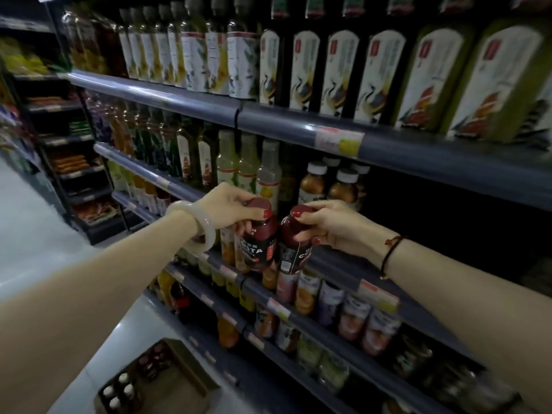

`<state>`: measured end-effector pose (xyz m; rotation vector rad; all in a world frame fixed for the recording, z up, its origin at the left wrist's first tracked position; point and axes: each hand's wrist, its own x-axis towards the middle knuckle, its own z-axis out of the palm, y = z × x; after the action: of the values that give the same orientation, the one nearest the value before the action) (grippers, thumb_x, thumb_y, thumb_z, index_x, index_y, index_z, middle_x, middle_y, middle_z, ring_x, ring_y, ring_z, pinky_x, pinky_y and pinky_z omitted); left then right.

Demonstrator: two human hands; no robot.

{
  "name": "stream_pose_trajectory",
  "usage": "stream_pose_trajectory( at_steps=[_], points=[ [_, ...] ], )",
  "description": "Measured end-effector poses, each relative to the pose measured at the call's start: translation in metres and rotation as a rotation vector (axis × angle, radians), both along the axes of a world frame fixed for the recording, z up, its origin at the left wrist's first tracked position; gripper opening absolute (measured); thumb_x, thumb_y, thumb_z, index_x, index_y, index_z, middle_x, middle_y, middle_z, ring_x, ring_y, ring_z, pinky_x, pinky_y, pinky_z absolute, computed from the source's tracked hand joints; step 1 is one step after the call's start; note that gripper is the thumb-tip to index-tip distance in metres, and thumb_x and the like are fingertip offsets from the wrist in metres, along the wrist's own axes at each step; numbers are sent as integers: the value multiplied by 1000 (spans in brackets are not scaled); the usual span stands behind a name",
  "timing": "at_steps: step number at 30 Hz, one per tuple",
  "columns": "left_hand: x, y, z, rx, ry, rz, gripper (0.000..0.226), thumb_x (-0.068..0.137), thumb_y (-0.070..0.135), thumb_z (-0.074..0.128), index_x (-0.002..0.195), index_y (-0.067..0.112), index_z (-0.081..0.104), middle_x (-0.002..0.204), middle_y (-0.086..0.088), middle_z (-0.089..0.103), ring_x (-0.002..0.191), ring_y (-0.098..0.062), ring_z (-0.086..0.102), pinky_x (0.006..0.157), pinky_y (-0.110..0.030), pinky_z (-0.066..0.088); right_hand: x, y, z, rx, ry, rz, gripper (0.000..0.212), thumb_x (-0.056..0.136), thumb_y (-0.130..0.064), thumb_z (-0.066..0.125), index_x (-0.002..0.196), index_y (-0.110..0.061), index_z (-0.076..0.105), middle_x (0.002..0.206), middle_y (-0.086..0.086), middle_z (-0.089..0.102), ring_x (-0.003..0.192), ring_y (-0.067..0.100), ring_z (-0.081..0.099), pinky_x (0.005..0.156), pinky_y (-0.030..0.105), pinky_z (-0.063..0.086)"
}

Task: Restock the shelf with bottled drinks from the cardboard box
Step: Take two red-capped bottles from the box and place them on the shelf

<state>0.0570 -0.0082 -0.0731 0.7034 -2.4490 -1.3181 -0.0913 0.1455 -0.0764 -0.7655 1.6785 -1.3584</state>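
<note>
The fingers of the left hand are clamped over the dark red cap of one bottle, thumb beneath the cap's edge and fingertips draped across its top; the fingers of the right hand pinch the cap and shoulder of a second bottle in much the same way; gripping from above, I'd judge, leaves the bases free to be set down without knuckles catching the shelf edge. The two bottles hang side by side, nearly touching, labels outward, just in front of the dark gap on that shelf (to the right of the white-capped bottles at the back); that empty stretch looks like their destination. Both arms reach forward at shelf height; a pale bangle sits on the left wrist, a dark cord on the right. Down on the floor, the open cardboard box holds more bottles, so restocking seems well short of finished.
</note>
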Motion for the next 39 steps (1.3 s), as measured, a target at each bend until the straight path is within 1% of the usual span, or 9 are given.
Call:
stream_pose_trajectory(
  at_steps=[5, 10, 15, 19, 21, 25, 30, 36, 39],
  points=[
    [-26, 23, 9, 21, 25, -125, 21, 85, 18, 68, 105, 13, 72, 53, 9, 69, 46, 2, 61, 48, -10, 47, -11, 36, 8, -21, 24, -119, 24, 87, -2, 61, 110, -3, 65, 78, 7, 74, 51, 13, 70, 50, 23, 44],
    [-53, 41, 18, -7, 8, -236, 29, 85, 20, 69, 112, 13, 71, 85, -12, 74, 67, -15, 64, 53, -14, 53, -13, 67, 16, -43, 14, -267, 19, 89, 1, 57, 102, -9, 67, 75, 6, 71, 46, 11, 67, 36, 14, 41],
    [-80, 55, 17, 47, 41, -355, 26, 84, 16, 71, 109, 9, 71, 101, -28, 71, 83, -37, 67, 73, -37, 58, -17, 93, 19, -54, 38, -400, 16, 89, 0, 58, 95, -11, 67, 62, -1, 72, 47, 10, 68, 36, 13, 40],
    [-98, 70, 19, 4, 65, -435, 28, 83, 17, 71, 110, 10, 71, 98, -26, 72, 78, -36, 67, 80, -44, 56, -24, 112, 19, -58, 76, -488, 17, 89, -2, 58, 92, -16, 68, 63, -2, 73, 50, 10, 69, 37, 13, 40],
    [-106, 77, 18, 17, 86, -472, 30, 84, 13, 71, 113, 5, 69, 92, -19, 74, 75, -33, 68, 73, -36, 59, -28, 119, 19, -68, 88, -532, 17, 89, -2, 59, 95, -15, 68, 64, -3, 74, 51, 10, 70, 37, 13, 40],
    [-122, 85, 13, 19, 133, -515, 28, 85, 7, 69, 113, 5, 68, 67, 5, 69, 48, -1, 60, 49, -12, 49, -36, 127, 16, -90, 97, -612, 22, 89, -1, 59, 106, -12, 66, 70, 0, 73, 52, 12, 70, 37, 14, 39],
    [-141, 88, 4, 59, 138, -495, 31, 84, 13, 71, 114, 7, 68, 84, -10, 72, 66, -18, 63, 57, -18, 55, -47, 128, 9, -103, 62, -671, 28, 90, 0, 58, 117, -7, 62, 80, 6, 71, 50, 11, 69, 36, 14, 39],
    [-162, 87, -11, 125, 162, -420, 30, 85, 16, 70, 112, 4, 67, 64, -6, 63, 41, -1, 54, 44, -10, 45, -65, 123, 1, -67, 39, -690, 33, 90, -5, 59, 123, -9, 59, 93, 7, 71, 52, 9, 69, 40, 14, 42],
    [-175, 90, -13, 122, 174, -371, 31, 84, 21, 71, 110, 5, 67, 70, -2, 64, 51, -1, 57, 46, -7, 47, -78, 120, -2, -50, 51, -710, 30, 90, -11, 61, 119, -10, 61, 78, 2, 71, 47, 8, 64, 47, 16, 43]
  ],
)
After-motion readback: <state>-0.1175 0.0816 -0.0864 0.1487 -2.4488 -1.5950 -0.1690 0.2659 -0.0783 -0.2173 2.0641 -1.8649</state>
